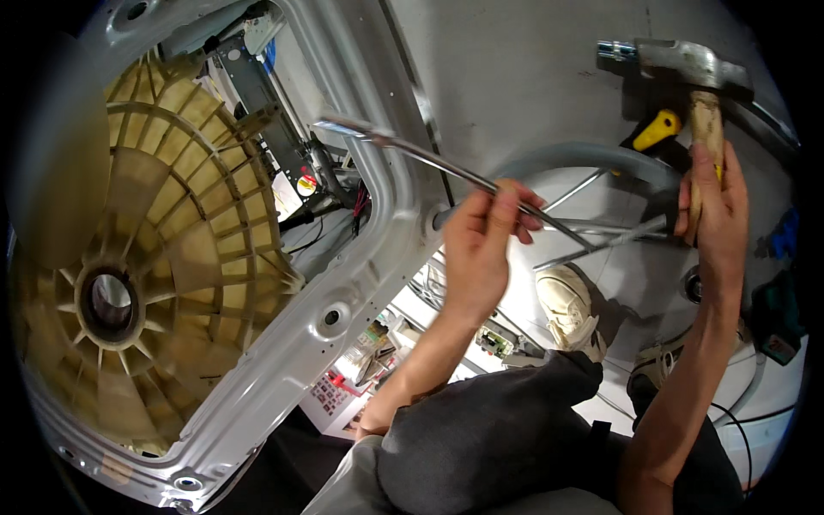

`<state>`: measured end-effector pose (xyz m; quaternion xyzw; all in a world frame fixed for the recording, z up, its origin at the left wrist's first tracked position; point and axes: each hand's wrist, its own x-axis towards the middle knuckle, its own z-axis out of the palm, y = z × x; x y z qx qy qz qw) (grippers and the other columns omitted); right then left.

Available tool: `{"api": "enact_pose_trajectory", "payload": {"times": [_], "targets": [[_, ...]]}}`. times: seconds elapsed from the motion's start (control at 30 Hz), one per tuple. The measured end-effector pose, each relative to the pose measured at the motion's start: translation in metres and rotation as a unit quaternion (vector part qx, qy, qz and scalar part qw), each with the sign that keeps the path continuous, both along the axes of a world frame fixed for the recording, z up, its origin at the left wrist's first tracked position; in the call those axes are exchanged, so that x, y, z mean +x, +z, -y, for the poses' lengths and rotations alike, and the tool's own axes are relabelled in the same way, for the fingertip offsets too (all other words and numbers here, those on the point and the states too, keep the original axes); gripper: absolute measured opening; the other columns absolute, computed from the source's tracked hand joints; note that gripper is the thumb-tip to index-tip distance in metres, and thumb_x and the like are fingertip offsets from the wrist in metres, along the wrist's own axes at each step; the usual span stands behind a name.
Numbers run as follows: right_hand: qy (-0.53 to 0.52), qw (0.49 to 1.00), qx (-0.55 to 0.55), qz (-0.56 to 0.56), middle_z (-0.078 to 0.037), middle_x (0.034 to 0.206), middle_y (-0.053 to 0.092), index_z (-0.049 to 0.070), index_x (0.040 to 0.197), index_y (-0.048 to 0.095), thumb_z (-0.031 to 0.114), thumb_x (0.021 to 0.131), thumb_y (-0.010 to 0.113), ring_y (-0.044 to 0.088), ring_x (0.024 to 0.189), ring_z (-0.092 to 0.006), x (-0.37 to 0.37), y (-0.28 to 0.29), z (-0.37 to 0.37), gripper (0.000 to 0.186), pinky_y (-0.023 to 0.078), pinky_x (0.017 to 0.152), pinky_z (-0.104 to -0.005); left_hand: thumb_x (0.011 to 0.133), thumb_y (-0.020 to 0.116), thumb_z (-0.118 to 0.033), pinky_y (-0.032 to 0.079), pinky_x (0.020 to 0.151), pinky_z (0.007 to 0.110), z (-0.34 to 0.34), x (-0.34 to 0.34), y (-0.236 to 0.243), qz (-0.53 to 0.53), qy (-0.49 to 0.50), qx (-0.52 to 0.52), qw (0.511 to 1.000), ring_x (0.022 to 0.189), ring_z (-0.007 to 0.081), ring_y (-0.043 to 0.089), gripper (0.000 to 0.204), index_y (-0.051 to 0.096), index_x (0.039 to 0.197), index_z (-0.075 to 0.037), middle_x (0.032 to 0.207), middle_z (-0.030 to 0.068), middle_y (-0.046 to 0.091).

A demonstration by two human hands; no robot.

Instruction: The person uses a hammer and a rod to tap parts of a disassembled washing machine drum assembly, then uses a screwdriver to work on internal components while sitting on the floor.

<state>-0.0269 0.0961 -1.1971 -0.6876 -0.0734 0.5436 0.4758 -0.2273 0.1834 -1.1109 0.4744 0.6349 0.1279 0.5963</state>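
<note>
My left hand [485, 245] is closed around a long chrome metal rod [429, 160], which slants from near the housing's inner edge down to the right. My right hand [715, 193] grips the wooden handle of a hammer [706, 112], its steel head upward at the upper right. A grey metal appliance frame [369, 343] fills the left side, around a large yellowish ribbed plastic drum end [197, 215] with a round hub opening [112, 298]. A yellow-handled tool [656, 129] lies on the grey floor just left of the hammer.
A grey hose [573, 157] curves across the floor beside metal bars. Dark components and wires [300, 172] show inside the frame. Papers [330, 403] and small items lie below it. My shoes [562, 305] and bent leg are beneath my hands; blue and dark green objects [777, 309] sit far right.
</note>
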Motion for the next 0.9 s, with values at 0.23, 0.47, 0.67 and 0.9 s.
{"api": "enact_pose_trajectory", "payload": {"times": [0.23, 0.47, 0.67, 0.9], "targets": [[0.075, 0.937, -0.213, 0.265, 0.0, 0.07, 0.051, 0.007, 0.125, 0.05, 0.042, 0.09, 0.053, 0.049, 0.06, -0.0063, -0.013, 0.008, -0.008, 0.05, 0.043, 0.055, -0.0213, 0.092, 0.05, -0.011, 0.045, 0.07, 0.027, 0.041, -0.051, -0.005, -0.157, -0.142, -0.072, 0.975, 0.077, 0.0137, 0.056, 0.017, 0.058, 0.095, 0.003, 0.086, 0.009, 0.062], [0.154, 0.784, -0.135, 0.586, -0.016, 0.116, 0.047, 0.006, 0.126, 0.047, 0.035, 0.087, 0.057, 0.053, 0.101, -0.0233, -0.045, 0.065, -0.04, 0.05, 0.047, 0.081, -0.0341, 0.084, 0.056, 0.0, 0.045, 0.07, 0.032, 0.08, -0.123, 0.019, -0.172, -0.188, 0.043, 0.966, 0.079, 0.0226, 0.058, 0.007, 0.061, 0.089, 0.004, 0.087, 0.0143, 0.062], [0.028, 0.928, 0.315, 0.199, -0.012, 0.112, 0.055, 0.0, 0.116, 0.053, 0.011, 0.087, 0.053, 0.055, 0.098, -0.0232, -0.169, 0.137, -0.144, 0.031, 0.044, 0.085, -0.0305, 0.084, 0.059, -0.004, 0.043, 0.065, 0.033, 0.118, -0.174, 0.05, -0.231, -0.049, 0.058, 0.97, 0.07, 0.0256, 0.055, 0.006, 0.06, 0.084, 0.002, 0.079, 0.0137, 0.06], [-0.059, 0.889, 0.024, -0.453, -0.015, 0.097, 0.058, -0.002, 0.1, 0.055, 0.001, 0.087, 0.046, 0.058, 0.086, -0.0244, -0.27, 0.135, -0.264, 0.016, 0.049, 0.073, -0.0357, 0.087, 0.057, -0.007, 0.045, 0.067, 0.031, 0.162, -0.213, 0.106, -0.304, 0.032, 0.013, 0.952, 0.074, 0.0222, 0.057, 0.011, 0.059, 0.084, 0.004, 0.081, 0.0138, 0.061]]}}
